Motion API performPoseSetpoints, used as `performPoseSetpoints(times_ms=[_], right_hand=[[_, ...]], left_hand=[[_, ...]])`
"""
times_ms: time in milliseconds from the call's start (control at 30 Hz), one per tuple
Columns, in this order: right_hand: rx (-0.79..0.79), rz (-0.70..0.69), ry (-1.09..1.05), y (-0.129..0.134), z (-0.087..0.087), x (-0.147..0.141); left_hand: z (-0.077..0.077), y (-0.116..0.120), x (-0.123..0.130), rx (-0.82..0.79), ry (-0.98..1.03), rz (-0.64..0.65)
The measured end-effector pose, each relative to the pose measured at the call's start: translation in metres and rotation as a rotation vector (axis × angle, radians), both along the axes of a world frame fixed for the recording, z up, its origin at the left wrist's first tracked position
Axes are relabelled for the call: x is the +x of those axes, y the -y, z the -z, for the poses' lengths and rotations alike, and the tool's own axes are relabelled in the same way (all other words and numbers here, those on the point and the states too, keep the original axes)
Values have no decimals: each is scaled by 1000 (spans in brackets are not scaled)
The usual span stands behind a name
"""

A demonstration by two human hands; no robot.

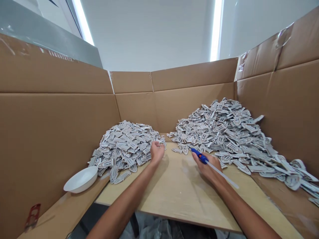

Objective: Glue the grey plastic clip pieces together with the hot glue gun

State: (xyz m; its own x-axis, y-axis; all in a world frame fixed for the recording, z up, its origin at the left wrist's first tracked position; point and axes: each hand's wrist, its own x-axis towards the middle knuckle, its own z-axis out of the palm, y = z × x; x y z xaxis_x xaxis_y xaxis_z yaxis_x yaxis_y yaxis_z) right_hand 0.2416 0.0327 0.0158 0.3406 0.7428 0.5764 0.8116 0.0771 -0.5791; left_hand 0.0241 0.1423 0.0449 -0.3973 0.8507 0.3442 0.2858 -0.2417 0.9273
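Note:
My left hand (157, 151) is at the right edge of the left heap of grey-white flat pieces (129, 142), its fingers curled together; whatever they hold, if anything, is too small to make out. In my right hand (208, 166) is a blue pen-like tool (199, 155) with an orange part and a long whitish tail that runs back over the wrist. Its tip points at a few loose pieces (184, 148) by the front left edge of the larger right heap (219, 129).
Cardboard walls (194, 99) enclose the wooden table (174, 196) at the back and sides. A white bowl (81, 180) stands tilted at the left, and a red object (33, 216) lies by the left wall. Pieces spill along the right side.

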Motion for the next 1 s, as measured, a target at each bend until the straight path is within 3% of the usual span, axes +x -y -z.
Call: performPoseSetpoints(times_ms=[67,133,267,367,467,600,833,1000], right_hand=[[-46,13,-9,-1,0,2],[-85,24,7,-4,3,5],[-103,48,101,-12,11,13],[-108,56,123,-16,16,17],[-122,58,112,-17,18,20],[-157,61,119,-17,16,22],[-270,-72,200,-13,10,12],[-320,-8,272,-11,9,7]], left_hand=[[20,10,18,-6,-71,79],[30,17,28,31,-277,196],[35,23,32,181,-723,449],[36,25,34,217,-872,606],[39,25,36,135,-981,688],[40,21,35,24,-1039,690],[36,16,30,133,-1013,558],[39,11,25,75,-940,469]])
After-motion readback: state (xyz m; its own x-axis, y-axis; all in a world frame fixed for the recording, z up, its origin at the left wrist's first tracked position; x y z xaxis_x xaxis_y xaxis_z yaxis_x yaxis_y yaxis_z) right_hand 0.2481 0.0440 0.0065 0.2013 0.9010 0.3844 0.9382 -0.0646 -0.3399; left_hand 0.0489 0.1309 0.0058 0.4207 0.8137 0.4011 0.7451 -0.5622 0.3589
